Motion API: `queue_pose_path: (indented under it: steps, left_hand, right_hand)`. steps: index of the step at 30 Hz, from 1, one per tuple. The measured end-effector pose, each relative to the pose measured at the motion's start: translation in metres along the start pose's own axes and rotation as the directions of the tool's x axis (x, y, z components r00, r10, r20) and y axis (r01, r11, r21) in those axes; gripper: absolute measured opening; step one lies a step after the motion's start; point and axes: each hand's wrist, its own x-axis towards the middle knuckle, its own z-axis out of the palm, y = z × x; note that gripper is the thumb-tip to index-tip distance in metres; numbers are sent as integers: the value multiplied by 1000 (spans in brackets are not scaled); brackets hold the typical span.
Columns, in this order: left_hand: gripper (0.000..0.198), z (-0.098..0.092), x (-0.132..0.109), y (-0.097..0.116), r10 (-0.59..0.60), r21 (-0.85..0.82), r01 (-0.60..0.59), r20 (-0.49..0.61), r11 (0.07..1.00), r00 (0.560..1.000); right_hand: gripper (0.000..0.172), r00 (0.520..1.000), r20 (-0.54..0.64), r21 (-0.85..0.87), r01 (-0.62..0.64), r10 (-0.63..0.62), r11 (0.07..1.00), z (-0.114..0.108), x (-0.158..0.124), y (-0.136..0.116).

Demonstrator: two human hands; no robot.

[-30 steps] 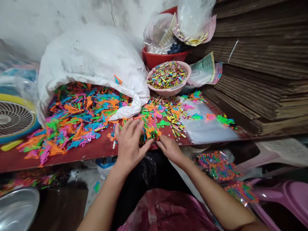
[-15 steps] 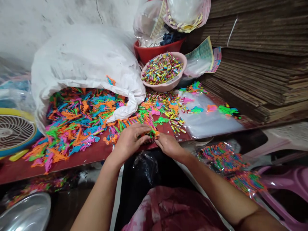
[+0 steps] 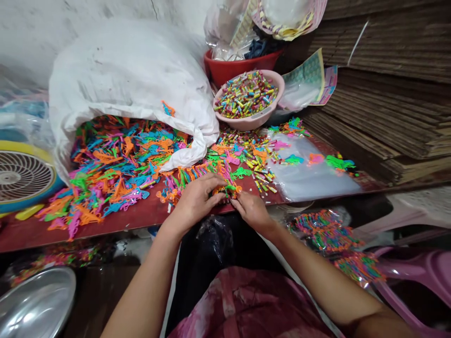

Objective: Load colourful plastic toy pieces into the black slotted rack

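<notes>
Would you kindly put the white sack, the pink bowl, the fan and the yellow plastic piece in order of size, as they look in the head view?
1. White sack
2. Pink bowl and fan: they look alike, and the frame edge cuts off the fan, so I can't rank them.
3. Yellow plastic piece

Left hand [image 3: 199, 199] and right hand [image 3: 251, 211] curl inward, nearly touching.

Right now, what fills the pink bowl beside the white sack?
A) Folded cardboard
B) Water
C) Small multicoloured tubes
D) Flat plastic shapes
C. The pink plastic bowl is heaped with small multicoloured tubes.
</notes>
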Motion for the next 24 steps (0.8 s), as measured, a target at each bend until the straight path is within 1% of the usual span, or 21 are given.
queue_pose_path:
  steps: [3,6,8,10,13,15,18,21,23,24]
  left_hand:
    - [20,0,0,0,-6,3,6,2,1000,1000]
    - [20,1,0,0,-21,11,21,8,1000,1000]
    - [20,1,0,-1,-19,8,19,8,1000,1000]
    - [20,2,-1,-2,-6,-13,6,6,1000,1000]
    - [19,3,-1,-5,0,-50,0,-3,999,1000]
    - [18,3,0,-5,-9,-56,9,-9,998,1000]
    - [23,4,1,-3,-27,-36,27,-5,999,1000]
    - [38,5,3,1,-38,15,38,4,999,999]
    - [44,8,4,4,-44,58,45,-16,997,999]
    - [42,10,5,5,-49,77,52,-37,996,998]
  right_hand:
    - [17,999,-29,55,21,-20,998,-1,-1,-1]
    - [15,997,-48,160,66,-59,985,-5,-1,0]
    - [17,996,-38,217,82,-75,973,-7,0,0]
    - [19,998,-24,228,70,-66,971,-6,0,0]
    - [17,1000,-13,164,5,-3,986,-3,0,-2]
    - [16,999,21,98,-31,29,995,-4,1,-4]
    - [15,991,128,9,-49,47,999,-10,6,-9]
    - [15,970,233,-52,-61,72,997,-19,11,-13]
    - [16,956,282,-76,-66,85,995,-24,14,-16]
    - [18,950,301,-84,-66,88,994,-26,16,-18]
